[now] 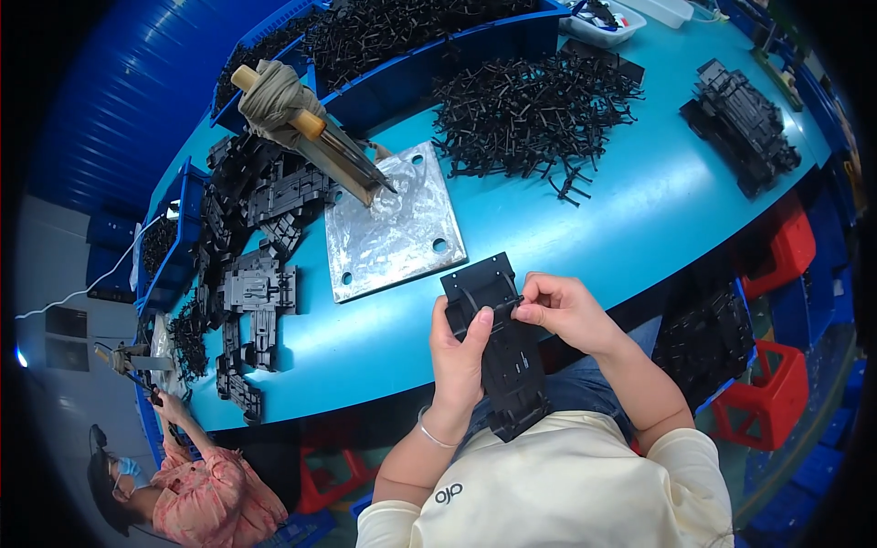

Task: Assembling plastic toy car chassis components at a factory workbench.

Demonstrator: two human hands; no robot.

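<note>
My left hand [459, 356] grips a long black plastic moulded part [507, 356] from its left side, thumb across the top face. My right hand [565, 309] pinches a small black piece on the part's upper right edge. The part is held upright over my lap, just in front of the near edge of the blue table [566, 228].
A square metal plate [393, 224] with corner holes lies on the table, carrying a cloth-wrapped lever tool [292, 114]. Black moulded parts [256, 274] are stacked at left and at the far right [742, 123], a heap of black sprues [530, 110] behind. Red crates [763, 397] stand at right. Another person [187, 484] works at lower left.
</note>
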